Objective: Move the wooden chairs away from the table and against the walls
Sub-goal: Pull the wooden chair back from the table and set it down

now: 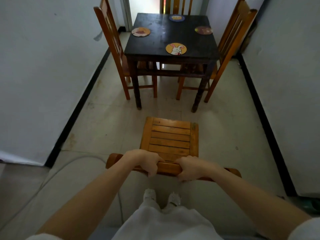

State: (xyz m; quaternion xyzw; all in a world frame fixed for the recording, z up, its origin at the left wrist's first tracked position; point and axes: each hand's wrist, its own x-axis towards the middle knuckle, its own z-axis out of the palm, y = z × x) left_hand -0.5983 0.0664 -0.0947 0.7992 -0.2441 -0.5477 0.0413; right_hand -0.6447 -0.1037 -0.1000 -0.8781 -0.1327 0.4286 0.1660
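Note:
A wooden chair with a slatted seat (pixel 170 137) stands on the floor directly in front of me, apart from the dark square table (pixel 159 44). My left hand (pixel 145 161) and my right hand (pixel 192 168) both grip its top back rail (pixel 168 168), side by side. Three more wooden chairs stay at the table: one on its left side (pixel 110 38), one on its right side (pixel 232 40), and one at the far side (pixel 178 5), mostly hidden behind the tabletop.
Four round coasters lie on the table, the nearest with a rabbit picture (pixel 176 48). White walls with black skirting run along the left (pixel 43 75) and right (pixel 290 84). A bright doorway (pixel 143 4) lies beyond the table. A pale cable (pixel 57 172) curves over the floor at my left.

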